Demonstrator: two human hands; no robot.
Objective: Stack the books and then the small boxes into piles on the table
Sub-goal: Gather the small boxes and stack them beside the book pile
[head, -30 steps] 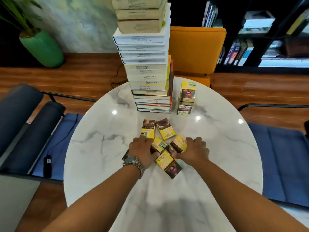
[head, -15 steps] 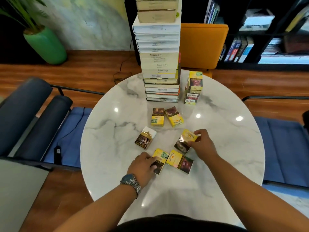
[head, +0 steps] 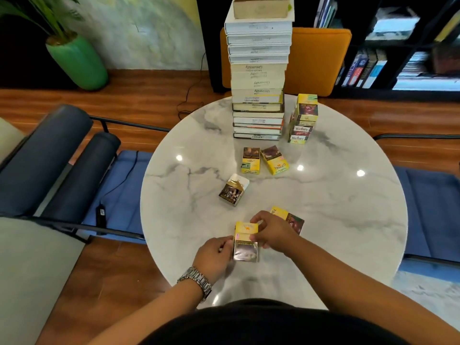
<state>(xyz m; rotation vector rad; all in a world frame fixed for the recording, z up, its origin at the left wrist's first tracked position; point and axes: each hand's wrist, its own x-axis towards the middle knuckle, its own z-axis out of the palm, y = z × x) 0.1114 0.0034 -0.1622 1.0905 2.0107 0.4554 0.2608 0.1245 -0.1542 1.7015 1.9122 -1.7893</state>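
Observation:
A tall stack of books (head: 258,78) stands at the far side of the round marble table (head: 336,207). Right of it rises a short pile of small boxes (head: 304,119). Two yellow boxes (head: 251,160) (head: 274,160) lie flat mid-table, and a white-and-gold box (head: 234,190) lies left of centre. Near the front edge, my left hand (head: 214,252) and my right hand (head: 271,231) hold a yellow box (head: 246,241) between them, my fingers curled at its sides. Another yellow box (head: 292,219) lies partly hidden behind my right hand.
Dark blue chairs (head: 62,165) (head: 428,195) stand left and right of the table, an orange chair (head: 321,58) behind the books. A green plant pot (head: 77,61) sits on the wooden floor at far left. A bookshelf (head: 398,46) fills the far right.
Both hands pulled back toward the table's front edge and came together on one yellow box. The loose boxes that were bunched under my hands are now spread apart.

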